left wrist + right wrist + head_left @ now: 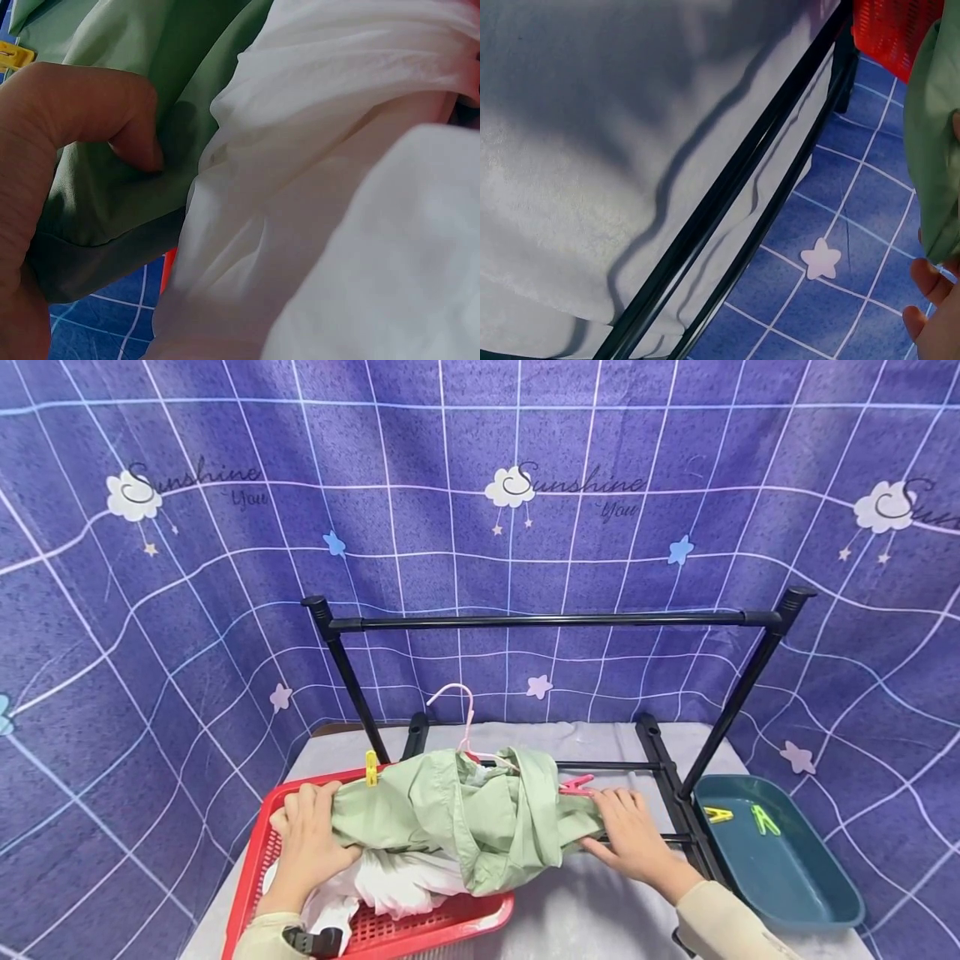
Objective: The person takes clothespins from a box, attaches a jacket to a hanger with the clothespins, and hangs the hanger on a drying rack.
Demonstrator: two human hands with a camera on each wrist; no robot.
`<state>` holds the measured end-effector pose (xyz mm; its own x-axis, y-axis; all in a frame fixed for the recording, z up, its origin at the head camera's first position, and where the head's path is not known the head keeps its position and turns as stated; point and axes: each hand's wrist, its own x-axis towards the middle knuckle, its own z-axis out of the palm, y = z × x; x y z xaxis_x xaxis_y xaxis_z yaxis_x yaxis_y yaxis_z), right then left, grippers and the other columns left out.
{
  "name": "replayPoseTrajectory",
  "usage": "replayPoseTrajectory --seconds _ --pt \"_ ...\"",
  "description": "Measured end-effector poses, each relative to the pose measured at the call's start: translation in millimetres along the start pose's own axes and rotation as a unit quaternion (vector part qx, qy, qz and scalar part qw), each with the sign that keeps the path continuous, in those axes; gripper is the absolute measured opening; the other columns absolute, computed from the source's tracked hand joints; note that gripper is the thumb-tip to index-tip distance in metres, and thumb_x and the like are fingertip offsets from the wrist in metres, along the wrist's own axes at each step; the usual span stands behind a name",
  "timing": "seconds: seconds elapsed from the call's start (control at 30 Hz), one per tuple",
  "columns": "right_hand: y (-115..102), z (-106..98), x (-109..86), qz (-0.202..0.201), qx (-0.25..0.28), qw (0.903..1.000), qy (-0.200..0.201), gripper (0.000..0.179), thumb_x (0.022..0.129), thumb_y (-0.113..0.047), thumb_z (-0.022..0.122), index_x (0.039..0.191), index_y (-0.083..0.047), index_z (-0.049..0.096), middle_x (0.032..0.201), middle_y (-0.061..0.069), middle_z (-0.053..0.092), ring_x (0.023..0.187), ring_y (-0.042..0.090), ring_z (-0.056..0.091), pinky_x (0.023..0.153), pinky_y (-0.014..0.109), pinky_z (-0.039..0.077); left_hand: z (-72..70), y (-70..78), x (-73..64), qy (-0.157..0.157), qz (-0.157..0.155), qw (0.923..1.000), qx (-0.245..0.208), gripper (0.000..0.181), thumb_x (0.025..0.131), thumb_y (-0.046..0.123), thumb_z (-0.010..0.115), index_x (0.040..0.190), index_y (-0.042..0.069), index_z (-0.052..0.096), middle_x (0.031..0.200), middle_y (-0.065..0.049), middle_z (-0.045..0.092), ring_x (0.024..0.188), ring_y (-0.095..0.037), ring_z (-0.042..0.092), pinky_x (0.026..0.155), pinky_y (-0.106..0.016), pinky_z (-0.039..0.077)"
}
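Observation:
A light green garment (420,810) hangs bunched on a pink hanger (470,714), whose hook points up above the collar. My left hand (311,839) grips the garment's left end, beside a yellow clothespin (371,768) clipped there. In the left wrist view the thumb bends over the green cloth (169,142). At the other end, my right hand (632,837) holds the cloth between thumb and fingers, close to a pink clothespin (576,785). The right wrist view catches only some fingers at its edge, next to the green cloth (934,157). Most of the hanger is hidden inside the garment.
Under the garment's left part, a red basket (251,860) holds white clothing (408,881). A black rack (555,621) stands behind, its bar above the hanger hook. To the right, a dark teal tray (802,877) contains yellow and green clothespins (765,820).

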<state>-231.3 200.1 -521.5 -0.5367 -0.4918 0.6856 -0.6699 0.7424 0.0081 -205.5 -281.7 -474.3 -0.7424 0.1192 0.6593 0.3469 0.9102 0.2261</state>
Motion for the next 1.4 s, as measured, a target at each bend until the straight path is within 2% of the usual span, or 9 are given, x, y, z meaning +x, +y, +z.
replayPoseTrajectory --seconds 0.23,0.5,0.67,0.77,1.0,1.4 --pt "-3 2 1.4 0.001 -0.007 0.9999 0.012 0.061 0.086 -0.048 0.053 0.117 0.004 0.053 0.095 0.014 0.055 0.087 0.033 0.052 0.078 0.047 0.034 -1.2 0.5 0.2 -0.009 -0.006 0.9999 -0.005 0.097 0.035 0.019 0.083 0.123 0.0 0.048 0.097 -0.014 0.039 0.086 -0.036 0.031 0.068 -0.052 0.02" --pt "-4 5 2.2 0.002 -0.02 0.9995 0.026 0.055 0.083 -0.042 0.054 0.113 0.004 0.056 0.094 0.015 0.057 0.086 0.032 0.053 0.077 0.047 0.036 -2.5 1.8 0.4 -0.016 -0.014 0.9997 -0.008 0.098 0.035 0.018 0.083 0.124 -0.002 0.048 0.097 -0.014 0.039 0.087 -0.036 0.031 0.07 -0.052 0.02" --pt "-3 7 3.1 0.002 -0.02 0.9992 0.034 0.056 0.1 -0.051 0.036 0.111 0.0 0.058 0.091 0.012 0.056 0.084 0.031 0.052 0.075 0.047 0.035 -2.3 1.2 0.0 -0.018 -0.015 0.9997 -0.011 0.098 0.035 0.018 0.084 0.124 -0.002 0.048 0.097 -0.014 0.039 0.087 -0.036 0.031 0.07 -0.052 0.02" --pt "-3 7 4.0 0.004 -0.022 0.9992 0.034 0.06 0.103 -0.052 0.027 0.11 -0.001 0.058 0.089 0.011 0.055 0.082 0.031 0.051 0.073 0.047 0.034 -1.9 0.5 0.1 -0.02 -0.016 0.9996 -0.008 0.098 0.035 0.019 0.084 0.124 -0.002 0.048 0.097 -0.014 0.04 0.087 -0.037 0.031 0.07 -0.052 0.02" --pt "-4 6 7.9 0.012 -0.036 0.9988 0.031 0.057 0.104 -0.048 0.024 0.106 -0.004 0.059 0.086 0.009 0.056 0.08 0.031 0.051 0.071 0.046 0.034 -1.7 -0.9 1.7 -0.031 -0.023 0.9992 -0.003 0.099 0.036 0.02 0.085 0.125 -0.001 0.047 0.098 -0.015 0.04 0.089 -0.038 0.031 0.07 -0.053 0.021" --pt "-9 7 12.0 0.023 -0.036 0.9974 0.058 0.05 0.106 -0.044 0.027 0.092 -0.009 0.059 0.077 0.006 0.054 0.073 0.029 0.047 0.067 0.044 0.033 -1.3 -1.7 1.0 -0.041 -0.03 0.9987 -0.003 0.101 0.036 0.019 0.086 0.126 -0.002 0.048 0.099 -0.016 0.041 0.09 -0.039 0.032 0.071 -0.053 0.021"
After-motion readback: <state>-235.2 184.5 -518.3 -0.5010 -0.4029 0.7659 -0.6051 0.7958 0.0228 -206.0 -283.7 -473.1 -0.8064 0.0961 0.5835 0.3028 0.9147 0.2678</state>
